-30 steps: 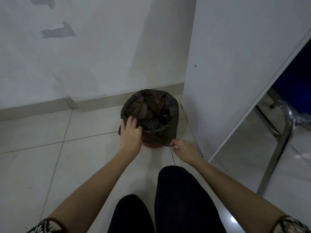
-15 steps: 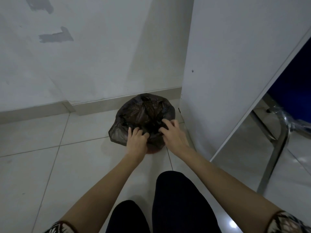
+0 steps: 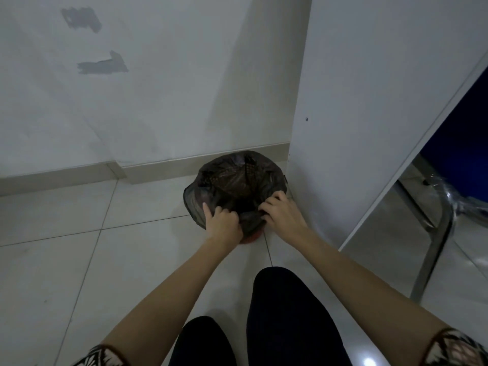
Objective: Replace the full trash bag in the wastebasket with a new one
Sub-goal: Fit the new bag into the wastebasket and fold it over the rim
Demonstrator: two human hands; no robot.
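Note:
A dark, half see-through trash bag (image 3: 232,178) lines a small red wastebasket (image 3: 250,237) that stands on the tiled floor in the corner. Only a sliver of the basket's red base shows under the bag. My left hand (image 3: 223,224) is closed on a bunch of the bag's rim at the near left side. My right hand (image 3: 281,213) pinches the rim at the near right side. The bag's left edge has come loose and bulges outward. Its contents are too dark to make out.
A white cabinet side panel (image 3: 369,114) stands right against the basket's right side. The wall and skirting (image 3: 184,162) run behind it. A metal chair leg (image 3: 433,249) stands at the right. My dark-trousered knees (image 3: 285,313) are in front.
My right hand moved from the basket's lower right up onto the bag's rim. My left hand closed on the rim. The bag's left edge has been pulled loose and outward.

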